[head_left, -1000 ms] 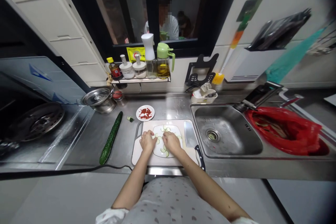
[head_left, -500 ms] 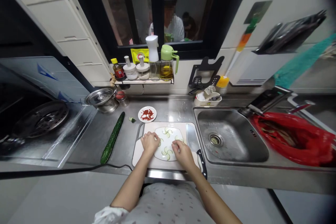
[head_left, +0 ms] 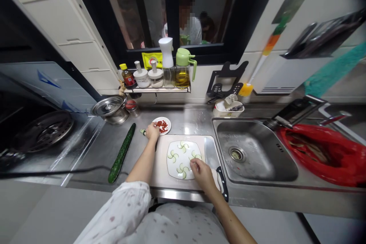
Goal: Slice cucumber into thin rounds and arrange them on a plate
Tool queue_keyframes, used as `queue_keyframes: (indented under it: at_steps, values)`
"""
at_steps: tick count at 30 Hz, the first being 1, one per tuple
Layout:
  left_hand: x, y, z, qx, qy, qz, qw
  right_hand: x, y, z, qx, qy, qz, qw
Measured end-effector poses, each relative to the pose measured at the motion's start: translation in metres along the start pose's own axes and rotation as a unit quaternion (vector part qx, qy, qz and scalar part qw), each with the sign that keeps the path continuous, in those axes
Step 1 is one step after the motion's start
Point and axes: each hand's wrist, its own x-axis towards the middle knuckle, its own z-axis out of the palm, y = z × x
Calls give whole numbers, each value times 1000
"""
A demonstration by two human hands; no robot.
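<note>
My left hand (head_left: 152,132) is at the left rim of a small white plate (head_left: 165,120) of chopped red pieces (head_left: 162,126). Its fingers look bent together, and what they hold, if anything, is hidden. With fingertips pinched, my right hand (head_left: 201,170) hovers by the right edge of a white squarish plate (head_left: 178,156); I cannot make out anything between them. Thin pale-green cucumber slices (head_left: 183,170) form several pinwheels on that plate. Under it is a pale cutting board (head_left: 160,173). A knife (head_left: 211,152) lies along the board's right side.
A whole cucumber (head_left: 122,152) and a cucumber end (head_left: 142,132) lie left of the board. A lidded pot (head_left: 111,110) stands behind them. To the right are the sink (head_left: 257,160) and a red plastic bag (head_left: 320,164). Bottles and jars line a rack (head_left: 160,89) under the window.
My left hand has moved from the squarish plate up and left to the small plate of red pieces. My right hand stays near the squarish plate's right edge.
</note>
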Motion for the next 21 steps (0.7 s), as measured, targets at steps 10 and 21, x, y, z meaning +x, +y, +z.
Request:
queue_keyframes:
  at_steps: [10, 21]
  values:
    - [23, -2, 17, 141, -32, 80, 986, -2, -1, -7, 10, 11, 12, 1000]
    - [21, -1, 24, 152, -44, 52, 986, -3, -3, -13, 0, 7, 24, 1000]
